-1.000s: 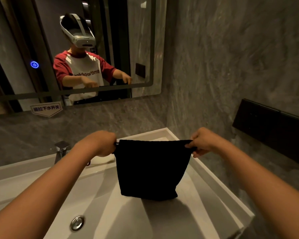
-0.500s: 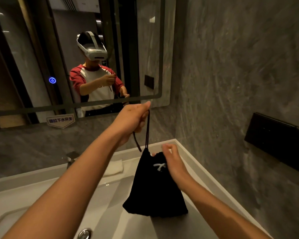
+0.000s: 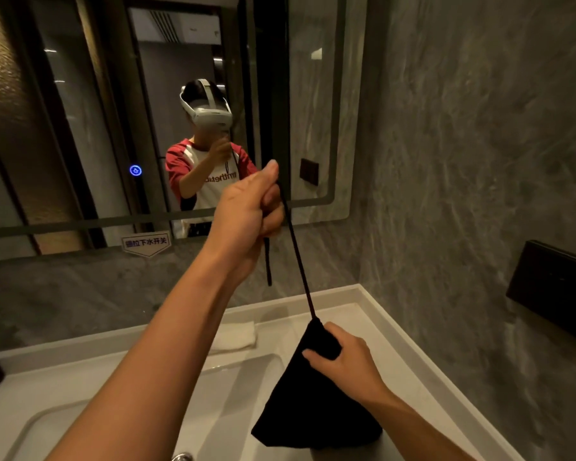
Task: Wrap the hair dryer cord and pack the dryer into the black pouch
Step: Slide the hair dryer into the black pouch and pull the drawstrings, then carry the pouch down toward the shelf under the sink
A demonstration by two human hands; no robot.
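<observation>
The black pouch point(image 3: 313, 407) hangs over the white sink counter, bulging at the bottom and cinched to a narrow neck at the top. My right hand point(image 3: 343, 361) grips that neck. My left hand point(image 3: 250, 221) is raised above it, fist closed on the black drawstring point(image 3: 296, 254), which runs taut down to the pouch mouth; a loose end dangles below the fist. The hair dryer and its cord are not visible.
A white sink basin point(image 3: 120, 414) fills the lower left, with a folded white cloth point(image 3: 236, 337) on its back ledge. A mirror point(image 3: 80, 128) covers the wall ahead. A black wall panel point(image 3: 552, 287) sticks out on the right marble wall.
The pouch mouth, first held open between both hands, has been drawn closed. My left hand rose higher with the drawstring and my right hand moved to grip the pouch neck.
</observation>
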